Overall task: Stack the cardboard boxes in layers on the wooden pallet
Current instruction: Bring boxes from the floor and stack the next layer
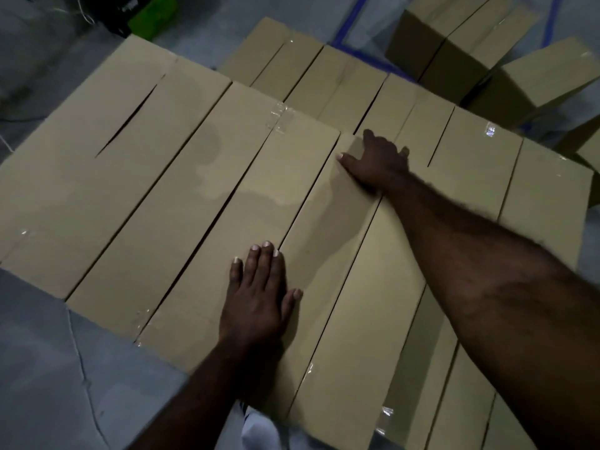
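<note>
Cardboard boxes (168,177) sit side by side in tight rows, flat tops up, forming a layer, w/ a lower row showing at the far side. The pallet itself isn't visible, prob buried under the stack. The person's left hand (256,287) lies flat, fingers straight, palm down on the near part of the layer, right at a seam btw two boxes. The right hand (376,160) reaches across to the far end of the top box (328,216). Its fingers look hooked over that far edge w/ the thumb stretched out on top, so imo it's gripping that end.

Looks like the squaring-up step, i.e. getting this box snug against its neighbour. The next move prob needs a pull w/ the right hand while the left pins the row so nothing skids. After that it's on to one of the loose boxes (535,82) on the grey floor (48,368) at the far right.
</note>
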Available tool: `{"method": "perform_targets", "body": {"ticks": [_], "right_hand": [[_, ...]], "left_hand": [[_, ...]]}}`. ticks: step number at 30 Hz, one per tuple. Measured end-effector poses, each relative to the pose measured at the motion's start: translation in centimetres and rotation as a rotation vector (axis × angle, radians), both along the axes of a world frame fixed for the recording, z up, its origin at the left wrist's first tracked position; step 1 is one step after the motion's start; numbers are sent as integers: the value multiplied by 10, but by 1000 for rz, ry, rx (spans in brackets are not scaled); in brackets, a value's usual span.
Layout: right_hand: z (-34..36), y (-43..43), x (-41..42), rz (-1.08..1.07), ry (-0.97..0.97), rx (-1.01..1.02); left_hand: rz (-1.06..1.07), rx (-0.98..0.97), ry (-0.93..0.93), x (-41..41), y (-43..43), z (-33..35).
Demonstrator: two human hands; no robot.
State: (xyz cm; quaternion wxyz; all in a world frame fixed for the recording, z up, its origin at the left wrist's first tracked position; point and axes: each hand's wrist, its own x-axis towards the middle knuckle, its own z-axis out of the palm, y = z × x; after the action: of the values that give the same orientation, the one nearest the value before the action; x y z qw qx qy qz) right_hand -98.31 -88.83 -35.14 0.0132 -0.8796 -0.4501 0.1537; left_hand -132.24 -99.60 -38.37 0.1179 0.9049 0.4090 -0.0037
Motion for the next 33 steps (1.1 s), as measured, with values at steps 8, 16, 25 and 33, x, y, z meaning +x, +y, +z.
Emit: {"method": "perform_targets", "body": {"ticks": [8,16,25,33], "right_hand": [[-5,4,-2,12,-55,-38],[-13,-6,-20,28,-88,-60],[-12,-50,-83,80,-31,-42],[77,-118,-108,6,290,54]], "left_hand": [[6,-29,5,2,0,2],[10,-18,-19,1,-1,2],[16,-125,30,2,3,11],[57,-457,163,11,26,94]]}}
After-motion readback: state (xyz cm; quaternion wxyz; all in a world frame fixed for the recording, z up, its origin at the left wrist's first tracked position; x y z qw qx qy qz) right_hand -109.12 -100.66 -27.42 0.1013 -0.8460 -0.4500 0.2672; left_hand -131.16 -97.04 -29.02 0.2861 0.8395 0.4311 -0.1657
